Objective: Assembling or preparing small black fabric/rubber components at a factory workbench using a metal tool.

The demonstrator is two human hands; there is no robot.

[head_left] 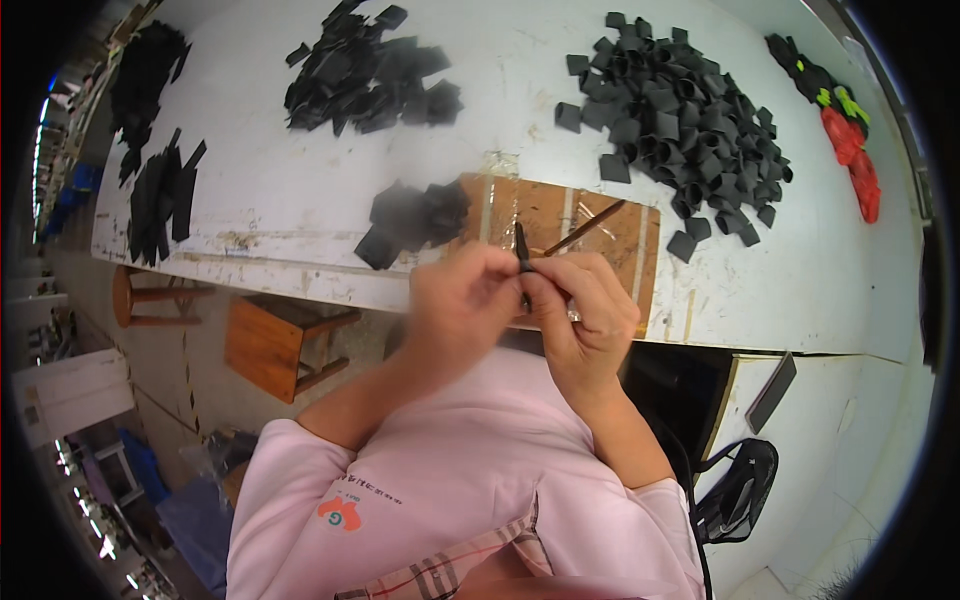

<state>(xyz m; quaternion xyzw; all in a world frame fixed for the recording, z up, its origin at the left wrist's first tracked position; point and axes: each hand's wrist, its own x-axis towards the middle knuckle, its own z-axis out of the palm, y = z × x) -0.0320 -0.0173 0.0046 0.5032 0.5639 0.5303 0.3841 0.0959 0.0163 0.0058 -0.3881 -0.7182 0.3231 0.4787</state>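
Both my hands meet over the near edge of a brown board (640, 240). My left hand (460, 295), slightly blurred, is closed with its fingertips on a small black fabric-like strip (521, 240). My right hand (590, 305) pinches the same strip from the other side, thumb against the fingers. Only the strip's upper end shows clearly; the rest is hidden by the fingertips. Behind them a thin dark stick (590, 225) lies slanted on the board. Beside my left hand is a small heap of flat black pieces (400, 222), overlapping the board's left edge.
On the white table (520, 130) lie a pile of black loops (680, 130) at right, flat black pieces (360, 75) at far left, and black strips (160, 200) along the left end. Red and black bundles (850, 150) lie at the right. A wooden stool (265, 345) stands below left.
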